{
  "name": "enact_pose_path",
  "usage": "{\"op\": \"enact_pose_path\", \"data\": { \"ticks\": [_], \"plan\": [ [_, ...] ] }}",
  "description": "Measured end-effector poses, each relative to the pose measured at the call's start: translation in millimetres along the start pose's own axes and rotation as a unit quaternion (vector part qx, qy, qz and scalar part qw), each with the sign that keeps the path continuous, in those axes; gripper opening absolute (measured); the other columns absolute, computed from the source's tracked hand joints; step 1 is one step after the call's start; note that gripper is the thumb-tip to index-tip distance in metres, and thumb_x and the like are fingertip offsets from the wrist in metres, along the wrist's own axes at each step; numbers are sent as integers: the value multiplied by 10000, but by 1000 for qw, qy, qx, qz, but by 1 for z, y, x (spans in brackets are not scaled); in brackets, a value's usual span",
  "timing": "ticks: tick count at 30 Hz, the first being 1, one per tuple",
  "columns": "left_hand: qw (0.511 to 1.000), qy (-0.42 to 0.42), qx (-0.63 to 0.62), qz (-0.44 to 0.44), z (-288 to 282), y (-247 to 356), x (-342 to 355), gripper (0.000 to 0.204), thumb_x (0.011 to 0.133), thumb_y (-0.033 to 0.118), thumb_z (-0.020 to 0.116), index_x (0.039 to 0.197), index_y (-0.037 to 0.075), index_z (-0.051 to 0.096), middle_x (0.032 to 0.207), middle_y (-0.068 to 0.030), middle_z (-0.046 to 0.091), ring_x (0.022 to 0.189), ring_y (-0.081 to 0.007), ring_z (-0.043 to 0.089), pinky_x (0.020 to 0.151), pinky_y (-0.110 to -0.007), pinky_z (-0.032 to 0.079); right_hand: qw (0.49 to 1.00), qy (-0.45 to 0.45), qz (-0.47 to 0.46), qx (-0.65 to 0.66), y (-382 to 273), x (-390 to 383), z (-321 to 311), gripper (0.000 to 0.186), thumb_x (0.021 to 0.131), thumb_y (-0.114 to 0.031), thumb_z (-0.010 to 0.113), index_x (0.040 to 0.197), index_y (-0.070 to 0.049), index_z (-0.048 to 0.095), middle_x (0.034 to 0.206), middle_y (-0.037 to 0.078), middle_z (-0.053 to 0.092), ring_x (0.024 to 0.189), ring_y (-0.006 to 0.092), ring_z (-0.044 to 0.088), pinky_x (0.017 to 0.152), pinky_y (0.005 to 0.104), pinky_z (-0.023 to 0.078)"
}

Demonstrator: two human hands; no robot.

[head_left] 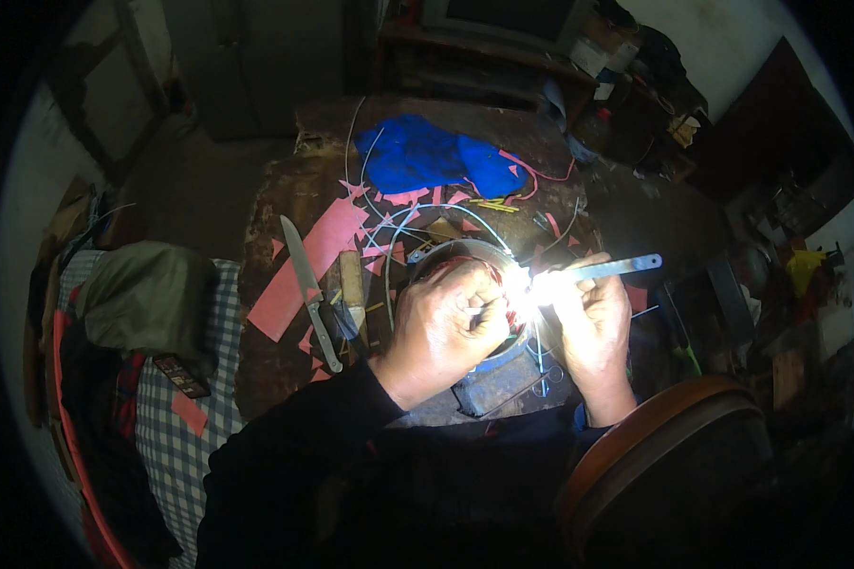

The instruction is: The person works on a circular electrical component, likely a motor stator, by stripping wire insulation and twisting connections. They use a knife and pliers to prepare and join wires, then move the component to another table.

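My left hand (451, 332) is closed over a round metal housing (427, 254) with red material inside, pinching something small that I cannot make out. My right hand (593, 322) grips a flat metal strip (626, 266) with a hole at its end, held sideways at the housing's right; a bright glare hides its left end. Below them sits a grey block (493, 384). Thin pale wires (470, 211) arch behind the housing. To the left lie a knife (299, 266), a piece of wood (351, 280), a pink sheet (289, 294) and several small pink scraps.
A blue cloth (408, 156) and several yellow sticks (491, 206) lie at the back of the worn tabletop (266, 389). A checked cloth with an olive bundle (138, 294) is at left, a round rimmed object (655, 417) at lower right, and a screen on a shelf (489, 19) behind.
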State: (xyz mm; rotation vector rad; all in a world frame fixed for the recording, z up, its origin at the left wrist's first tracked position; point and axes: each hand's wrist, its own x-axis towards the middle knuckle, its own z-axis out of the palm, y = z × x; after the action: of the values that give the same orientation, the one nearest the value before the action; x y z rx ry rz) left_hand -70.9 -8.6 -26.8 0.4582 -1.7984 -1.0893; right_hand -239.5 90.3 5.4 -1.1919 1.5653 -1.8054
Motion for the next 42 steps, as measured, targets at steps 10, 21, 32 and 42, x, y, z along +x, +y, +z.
{"op": "enact_pose_path", "data": {
  "ticks": [10, 21, 32, 42],
  "plan": [
    [977, -54, -174, -111, -10, 0, 1, 85, 1041, -60, 733, 1036, 19, 704, 937, 10, 710, 860, -31, 655, 772, -236, 535, 997, -55, -53, -30, 8, 15, -28, 175, 1116, -2, 657, 1288, 10, 690, 1189, 140, 789, 1021, 174, 759, 894, 312, 611],
    [980, -122, -115, -110, -22, -2, 9, 105, 1064, -49, 699, 1149, 5, 729, 996, 10, 736, 908, -22, 661, 801, -232, 546, 960, -174, -8, -221, -62, 52, -67, 432, 1087, 33, 491, 1458, 20, 712, 1162, 198, 847, 1030, 210, 843, 945, 350, 649],
    [982, -145, -100, -69, -25, -9, 9, 115, 1038, -33, 747, 1145, -1, 773, 976, -14, 759, 782, -28, 610, 690, -237, 493, 835, -436, -154, -299, -34, 70, -33, 244, 1020, -54, 688, 1258, -9, 709, 1141, 157, 782, 1033, 356, 783, 950, 442, 621],
    [985, -153, -62, -49, -28, -10, 10, 131, 1013, -17, 778, 1136, 21, 797, 964, 3, 750, 712, -27, 500, 630, -235, 404, 785, -446, -249, -351, -24, 76, -34, 192, 1003, -119, 724, 1187, -65, 728, 1084, 126, 739, 1011, 351, 730, 937, 462, 575]
  ]
}}
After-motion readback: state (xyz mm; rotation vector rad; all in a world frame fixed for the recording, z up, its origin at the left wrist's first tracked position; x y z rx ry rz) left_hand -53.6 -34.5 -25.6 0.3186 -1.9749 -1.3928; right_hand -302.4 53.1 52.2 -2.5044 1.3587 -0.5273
